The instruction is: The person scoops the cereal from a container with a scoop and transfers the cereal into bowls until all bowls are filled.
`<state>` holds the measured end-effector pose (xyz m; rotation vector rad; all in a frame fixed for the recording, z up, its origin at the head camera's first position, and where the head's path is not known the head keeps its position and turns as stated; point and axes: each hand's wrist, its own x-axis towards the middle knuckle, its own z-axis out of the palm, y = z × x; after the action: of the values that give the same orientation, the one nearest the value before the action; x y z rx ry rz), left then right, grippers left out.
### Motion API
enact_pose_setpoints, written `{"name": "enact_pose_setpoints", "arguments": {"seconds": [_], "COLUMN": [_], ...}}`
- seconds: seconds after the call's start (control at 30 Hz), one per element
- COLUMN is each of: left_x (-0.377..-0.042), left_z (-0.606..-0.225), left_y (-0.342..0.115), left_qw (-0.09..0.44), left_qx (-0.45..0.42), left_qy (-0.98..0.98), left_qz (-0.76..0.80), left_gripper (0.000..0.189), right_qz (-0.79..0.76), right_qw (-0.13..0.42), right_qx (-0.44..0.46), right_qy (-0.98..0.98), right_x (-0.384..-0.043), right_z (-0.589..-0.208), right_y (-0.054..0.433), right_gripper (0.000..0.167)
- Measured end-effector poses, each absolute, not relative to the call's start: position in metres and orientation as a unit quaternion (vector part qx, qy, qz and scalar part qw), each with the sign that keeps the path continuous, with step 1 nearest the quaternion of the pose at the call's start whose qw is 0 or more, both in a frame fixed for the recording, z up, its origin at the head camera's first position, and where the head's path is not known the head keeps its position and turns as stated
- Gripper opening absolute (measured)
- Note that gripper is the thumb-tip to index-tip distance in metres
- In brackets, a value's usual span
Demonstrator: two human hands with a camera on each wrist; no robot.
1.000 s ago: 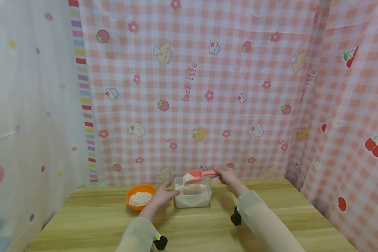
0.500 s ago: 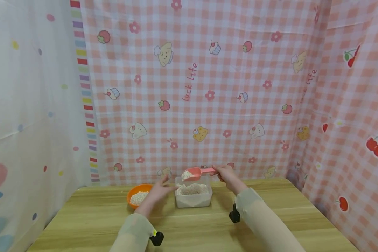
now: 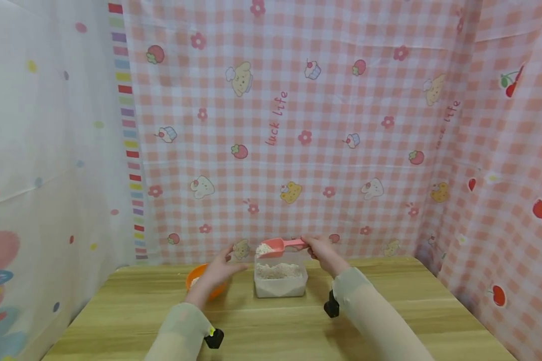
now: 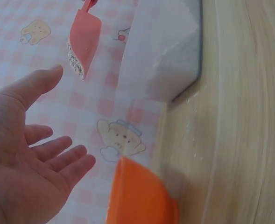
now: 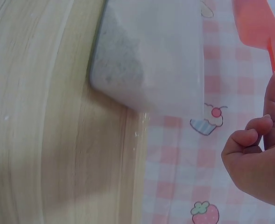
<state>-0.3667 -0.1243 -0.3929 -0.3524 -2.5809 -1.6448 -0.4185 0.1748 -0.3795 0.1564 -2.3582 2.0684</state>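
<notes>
By its handle my right hand (image 3: 321, 250) grips a pink scoop (image 3: 277, 245) loaded with pale grains. The scoop hangs over the back left part of a translucent plastic box (image 3: 281, 288), which holds more of the same grains. My left hand (image 3: 217, 273) is in the air between the box and an orange bowl (image 3: 193, 275), fingers spread and holding nothing. In the head view this hand and wrist cover much of the bowl and most of its grains. The left wrist view shows the scoop (image 4: 85, 39) beyond my thumb and the bowl (image 4: 139, 196) below my fingers.
A wooden table (image 3: 271, 326) carries the box and bowl. Right behind it hangs a pink checked curtain (image 3: 271, 210), with more cloth at the left and right sides. A few stray grains lie beside the box in the right wrist view.
The loaded scoop has risen slightly and shifted left relative to the box. My left hand has drawn away from the box towards the bowl, covering more of it. The view has turned slightly left.
</notes>
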Motion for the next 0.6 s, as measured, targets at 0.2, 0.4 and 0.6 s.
{"name": "enact_pose_setpoints", "arguments": {"seconds": [0.2,0.4,0.6], "left_x": [-0.364,-0.365,-0.362], "left_z": [-0.389,-0.389,-0.392], "left_y": [-0.14,-0.159,-0.175], "left_qw": [0.046,0.055,0.062], "left_qx": [-0.114,-0.111,-0.107], "left_qy": [-0.858,-0.878,-0.893], "left_qz": [-0.499,-0.463,-0.434], "left_gripper": [0.094,0.096,0.097], "right_qz": [0.661,0.649,0.656], "right_qw": [-0.004,-0.022,-0.021], "right_qx": [0.034,0.037,0.042], "right_qy": [-0.75,-0.759,-0.753], "right_x": [-0.42,-0.423,-0.423], "right_z": [-0.379,-0.378,-0.376], "right_y": [0.16,0.145,0.13], "right_gripper": [0.031,0.035,0.034]}}
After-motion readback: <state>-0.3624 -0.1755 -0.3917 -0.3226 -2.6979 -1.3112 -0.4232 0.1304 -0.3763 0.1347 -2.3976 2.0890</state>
